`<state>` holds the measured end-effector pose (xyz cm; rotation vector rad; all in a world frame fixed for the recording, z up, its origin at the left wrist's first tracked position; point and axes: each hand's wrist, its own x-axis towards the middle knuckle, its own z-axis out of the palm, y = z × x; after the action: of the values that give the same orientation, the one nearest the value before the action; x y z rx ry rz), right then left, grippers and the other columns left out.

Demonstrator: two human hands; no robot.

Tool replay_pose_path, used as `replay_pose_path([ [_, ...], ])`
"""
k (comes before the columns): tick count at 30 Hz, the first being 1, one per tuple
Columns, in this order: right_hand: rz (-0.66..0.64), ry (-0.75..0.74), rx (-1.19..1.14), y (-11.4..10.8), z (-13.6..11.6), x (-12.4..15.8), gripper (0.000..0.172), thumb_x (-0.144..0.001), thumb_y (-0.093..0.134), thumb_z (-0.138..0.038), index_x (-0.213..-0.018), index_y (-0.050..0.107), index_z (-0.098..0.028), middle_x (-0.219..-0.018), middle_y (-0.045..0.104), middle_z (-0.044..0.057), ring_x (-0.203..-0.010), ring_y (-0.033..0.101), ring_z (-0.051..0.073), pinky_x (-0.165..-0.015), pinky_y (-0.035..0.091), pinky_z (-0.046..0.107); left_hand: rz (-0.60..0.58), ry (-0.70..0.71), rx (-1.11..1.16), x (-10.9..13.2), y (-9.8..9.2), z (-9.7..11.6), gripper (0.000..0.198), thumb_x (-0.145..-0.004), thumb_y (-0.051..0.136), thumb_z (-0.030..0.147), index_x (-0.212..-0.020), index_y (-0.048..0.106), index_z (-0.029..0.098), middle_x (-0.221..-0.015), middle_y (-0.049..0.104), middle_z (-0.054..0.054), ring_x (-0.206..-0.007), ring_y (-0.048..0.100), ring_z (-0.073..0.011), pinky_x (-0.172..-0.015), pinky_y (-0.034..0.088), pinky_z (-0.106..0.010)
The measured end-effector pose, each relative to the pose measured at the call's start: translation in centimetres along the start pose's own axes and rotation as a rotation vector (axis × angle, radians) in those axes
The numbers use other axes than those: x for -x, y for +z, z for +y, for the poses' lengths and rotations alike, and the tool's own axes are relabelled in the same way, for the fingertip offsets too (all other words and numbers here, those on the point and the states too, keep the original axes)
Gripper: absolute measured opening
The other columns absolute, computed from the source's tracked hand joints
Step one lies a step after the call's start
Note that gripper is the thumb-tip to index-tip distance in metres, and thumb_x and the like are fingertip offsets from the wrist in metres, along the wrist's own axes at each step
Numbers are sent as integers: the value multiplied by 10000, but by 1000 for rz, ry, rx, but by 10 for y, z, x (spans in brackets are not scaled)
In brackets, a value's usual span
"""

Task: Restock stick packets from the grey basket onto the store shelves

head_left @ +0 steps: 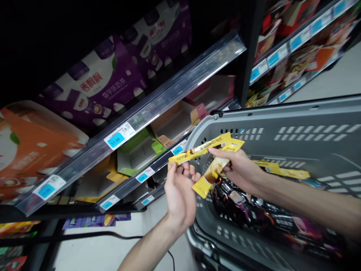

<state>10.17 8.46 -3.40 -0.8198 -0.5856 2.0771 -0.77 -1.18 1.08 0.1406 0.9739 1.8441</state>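
Observation:
Over the left end of a grey shopping basket (282,113), my two hands hold slim yellow sachets. My right hand (239,165) is closed on a pair of them, its thumb lying on top. The upper sachet (197,150) stretches left, and my left hand (182,195) pinches its far end between thumb and forefinger, the other fingers curled below. The lower sachet (211,175) hangs tilted down from my right hand, showing a picture of a drink. Behind my right wrist, another yellow sachet (291,172) lies in the basket over shiny black packs (254,216).
To the left, a shelf with a clear price rail (169,99) carries purple cartons (113,81) and an orange carton (36,150). Beneath it sit open display boxes, among them a green box (138,156). More stocked shelves (299,56) stand upper right. A black cable (113,234) crosses below.

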Motion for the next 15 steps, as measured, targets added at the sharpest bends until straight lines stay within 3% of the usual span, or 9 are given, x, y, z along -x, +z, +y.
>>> replay_pose_path([
  [8, 25, 43, -6, 4, -4, 1, 393, -538, 922, -196, -675, 555, -177, -590, 447, -79, -492, 289, 49, -409, 224, 182, -28, 9, -9, 2, 2, 2, 209, -973, 472, 378, -892, 549, 202, -817, 449, -11, -712, 474, -140, -634, 424, -252],
  [15, 35, 93, 6, 5, -6, 2, 243, -608, 821, -175, -725, 609, -158, -573, 426, -73, -480, 246, 51, -424, 209, 189, -40, 9, -22, 2, 2, 2, 278, -981, 464, 448, -895, 579, 210, -814, 467, -14, -725, 494, -147, -656, 435, -264],
])
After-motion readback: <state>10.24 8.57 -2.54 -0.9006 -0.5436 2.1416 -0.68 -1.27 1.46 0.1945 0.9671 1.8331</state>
